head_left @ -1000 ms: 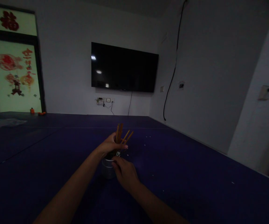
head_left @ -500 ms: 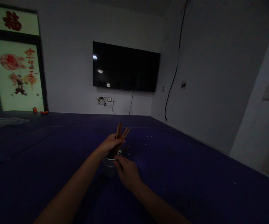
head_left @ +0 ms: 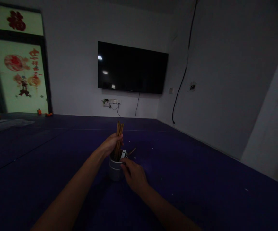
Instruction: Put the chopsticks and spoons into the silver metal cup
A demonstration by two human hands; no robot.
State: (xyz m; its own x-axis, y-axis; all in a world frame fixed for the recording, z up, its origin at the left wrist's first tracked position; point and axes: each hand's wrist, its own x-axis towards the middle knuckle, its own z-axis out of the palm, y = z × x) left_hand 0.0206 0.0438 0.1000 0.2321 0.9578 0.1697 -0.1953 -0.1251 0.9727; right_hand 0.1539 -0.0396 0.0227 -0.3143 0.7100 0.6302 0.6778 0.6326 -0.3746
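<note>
A grey cylindrical holder (head_left: 115,170) with a pale rim stands upright on the dark blue-purple surface. My left hand (head_left: 112,141) is closed round a bundle of brown wooden chopsticks (head_left: 118,150), whose lower ends are inside the holder. At the holder's right rim, my right hand (head_left: 133,172) pinches the edge between thumb and fingers. A white handle with a hole (head_left: 123,154) sticks up inside the holder, beside the chopsticks. Another thin brown stick (head_left: 131,151) leans out to the right, outside the left hand's grip.
Small white bits (head_left: 152,148) lie scattered on the blue-purple surface (head_left: 189,179). At the far left are a clear plastic sheet (head_left: 7,124) and small orange objects (head_left: 39,111). A black cable (head_left: 179,91) hangs down the right wall; a television (head_left: 132,69) is mounted ahead.
The chopsticks, fanned to the right before, are now gathered tight and nearly upright in my left hand. The white handle shows more. My right hand stays at the holder's rim.
</note>
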